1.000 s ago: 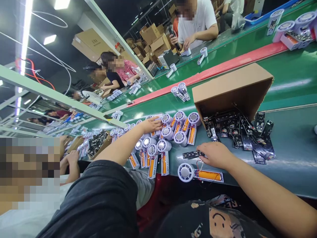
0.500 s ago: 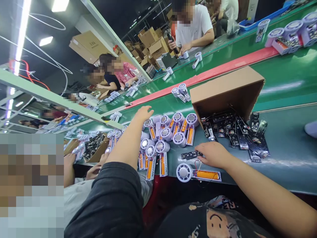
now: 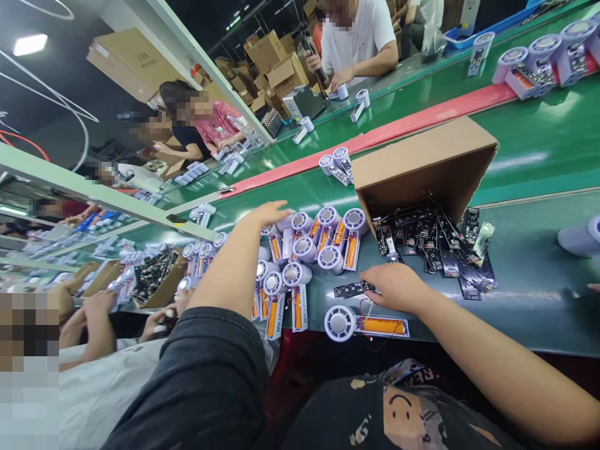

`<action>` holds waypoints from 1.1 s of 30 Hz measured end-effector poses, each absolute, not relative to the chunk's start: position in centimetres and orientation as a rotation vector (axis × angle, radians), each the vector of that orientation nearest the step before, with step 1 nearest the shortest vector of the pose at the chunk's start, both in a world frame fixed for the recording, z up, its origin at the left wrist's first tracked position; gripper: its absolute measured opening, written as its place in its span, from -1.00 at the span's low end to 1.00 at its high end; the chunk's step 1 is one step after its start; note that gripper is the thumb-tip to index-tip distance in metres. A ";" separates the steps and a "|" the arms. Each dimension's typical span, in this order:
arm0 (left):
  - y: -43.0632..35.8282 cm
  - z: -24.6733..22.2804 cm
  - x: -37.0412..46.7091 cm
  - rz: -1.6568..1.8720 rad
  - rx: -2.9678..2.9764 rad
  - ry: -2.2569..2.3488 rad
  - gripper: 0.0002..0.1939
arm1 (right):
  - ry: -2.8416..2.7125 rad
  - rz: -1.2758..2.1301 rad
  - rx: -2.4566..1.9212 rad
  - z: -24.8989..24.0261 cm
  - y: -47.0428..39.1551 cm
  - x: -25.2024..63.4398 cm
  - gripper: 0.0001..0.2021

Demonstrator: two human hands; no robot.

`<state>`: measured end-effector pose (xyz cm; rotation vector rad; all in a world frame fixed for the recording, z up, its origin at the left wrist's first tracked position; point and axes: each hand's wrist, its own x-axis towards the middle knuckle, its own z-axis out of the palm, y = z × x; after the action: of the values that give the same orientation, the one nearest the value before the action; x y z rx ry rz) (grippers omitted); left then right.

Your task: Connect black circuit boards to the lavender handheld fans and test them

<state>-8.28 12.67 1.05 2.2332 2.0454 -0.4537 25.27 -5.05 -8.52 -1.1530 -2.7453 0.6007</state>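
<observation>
One circuit board (image 3: 347, 289) points left, long axis roughly along the near edge of the bench (image 3: 529, 269); right hand (image 3: 394, 284) fingers clamp it, left hand (image 3: 266, 214) fingers stand apart.

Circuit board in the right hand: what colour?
The circuit board is mostly black; head view shows it.

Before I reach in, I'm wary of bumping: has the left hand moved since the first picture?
Yes: the left hand is farther forward, nearer the red strip.
</observation>
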 end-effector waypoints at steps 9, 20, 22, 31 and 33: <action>-3.4 7.7 -0.2 0.186 2.699 1.700 -0.44 | -2.708 0.648 -1.186 -8.1 -4.9 25.7 -0.68; -15.5 -6.9 3.7 0.402 2.513 1.461 -0.45 | -2.689 0.553 -1.244 -7.8 -5.1 25.6 -0.67; -15.3 -7.4 3.7 0.514 2.494 1.460 -0.48 | -2.655 0.538 -1.280 -7.3 -5.4 26.1 -0.62; -14.5 -7.5 3.5 0.651 2.463 1.398 -0.48 | -2.559 0.534 -1.287 -6.9 -13.2 27.5 -0.65; -14.7 -7.5 3.3 0.629 2.463 1.385 -0.47 | -2.531 0.541 -1.398 -7.3 -15.0 27.0 -0.69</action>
<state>3.33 -14.66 -7.52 2.4633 1.3847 0.6295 26.99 -15.05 -7.27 -1.3982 -2.5312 0.5414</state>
